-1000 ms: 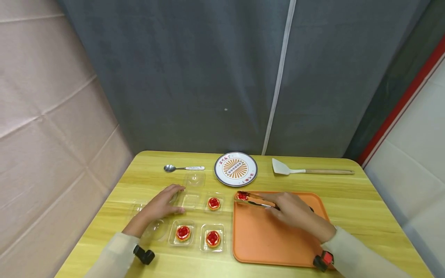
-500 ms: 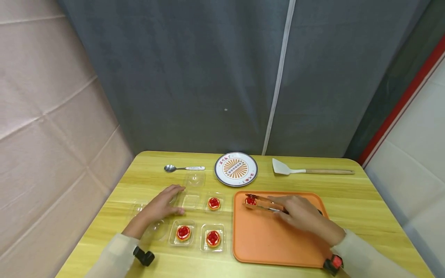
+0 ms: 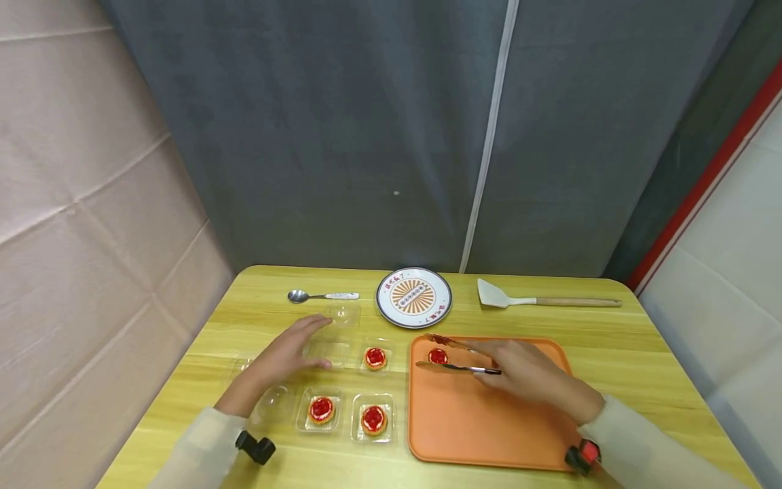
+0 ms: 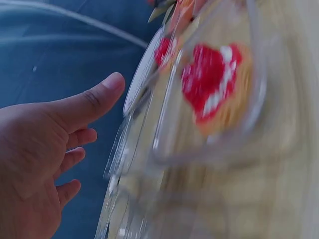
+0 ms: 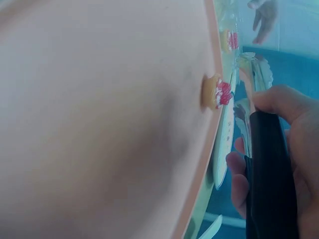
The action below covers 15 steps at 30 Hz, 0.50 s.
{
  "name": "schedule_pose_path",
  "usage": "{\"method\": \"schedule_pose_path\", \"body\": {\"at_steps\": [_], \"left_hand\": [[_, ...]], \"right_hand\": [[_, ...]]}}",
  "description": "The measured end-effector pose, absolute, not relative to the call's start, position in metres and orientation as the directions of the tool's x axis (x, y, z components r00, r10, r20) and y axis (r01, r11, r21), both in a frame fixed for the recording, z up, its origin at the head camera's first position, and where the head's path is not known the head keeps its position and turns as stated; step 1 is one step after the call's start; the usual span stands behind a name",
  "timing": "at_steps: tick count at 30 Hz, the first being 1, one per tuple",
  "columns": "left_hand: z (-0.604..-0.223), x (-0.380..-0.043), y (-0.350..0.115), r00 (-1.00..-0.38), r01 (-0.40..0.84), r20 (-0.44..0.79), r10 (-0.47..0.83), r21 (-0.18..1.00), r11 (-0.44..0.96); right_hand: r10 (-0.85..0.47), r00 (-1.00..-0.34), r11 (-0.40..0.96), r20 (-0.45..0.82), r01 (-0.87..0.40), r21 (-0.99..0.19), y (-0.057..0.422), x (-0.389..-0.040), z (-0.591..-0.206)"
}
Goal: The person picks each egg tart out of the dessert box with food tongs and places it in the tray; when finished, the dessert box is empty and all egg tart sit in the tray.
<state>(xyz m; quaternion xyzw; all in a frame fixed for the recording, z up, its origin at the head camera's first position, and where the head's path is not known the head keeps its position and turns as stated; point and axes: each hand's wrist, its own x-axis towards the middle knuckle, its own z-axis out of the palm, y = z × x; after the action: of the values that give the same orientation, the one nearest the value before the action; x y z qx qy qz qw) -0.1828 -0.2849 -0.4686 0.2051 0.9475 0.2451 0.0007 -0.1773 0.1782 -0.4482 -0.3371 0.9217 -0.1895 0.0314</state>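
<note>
My right hand point(image 3: 528, 370) grips black-handled metal tongs point(image 5: 271, 169) above the orange tray point(image 3: 476, 428). The tongs' two arms are spread, one on each side of a small red-topped tart point(image 3: 437, 356) near the tray's far left corner. Seen from the right wrist, that tart stands on the tray, with the tongs raised apart from it. My left hand point(image 3: 287, 353) hovers with fingers apart and nothing in it, beside a clear plastic box point(image 3: 336, 352). In the left wrist view its thumb points towards a boxed tart point(image 4: 212, 84).
Three clear boxes hold tarts: one at the back point(image 3: 375, 358), two in front, left point(image 3: 321, 410) and right point(image 3: 374, 420). Clear domed lids point(image 3: 276, 402) lie around the left hand. A spoon point(image 3: 324, 296), a patterned plate point(image 3: 414, 299) and a spatula point(image 3: 544, 301) line the back.
The tart and tongs have shifted right from the tray's left corner. Since then the tongs have spread wider about the tart. My left hand has lifted slightly forward.
</note>
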Motion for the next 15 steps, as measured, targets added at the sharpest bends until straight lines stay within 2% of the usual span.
{"method": "schedule_pose_path", "body": {"at_steps": [8, 11, 15], "left_hand": [[-0.470, -0.191, -0.241, -0.876, 0.427, 0.038, 0.481, 0.525, 0.736], [-0.476, -0.194, -0.233, -0.872, 0.419, 0.013, 0.490, 0.537, 0.732], [-0.482, -0.196, -0.229, -0.868, 0.408, -0.010, 0.496, 0.553, 0.726]], "right_hand": [[-0.713, -0.682, 0.636, 0.162, -0.727, -0.260, 0.148, -0.190, -0.448], [-0.736, -0.659, 0.618, 0.156, -0.748, -0.243, 0.134, -0.193, -0.447], [-0.742, -0.660, 0.618, 0.118, -0.741, -0.264, 0.118, -0.194, -0.442]]}}
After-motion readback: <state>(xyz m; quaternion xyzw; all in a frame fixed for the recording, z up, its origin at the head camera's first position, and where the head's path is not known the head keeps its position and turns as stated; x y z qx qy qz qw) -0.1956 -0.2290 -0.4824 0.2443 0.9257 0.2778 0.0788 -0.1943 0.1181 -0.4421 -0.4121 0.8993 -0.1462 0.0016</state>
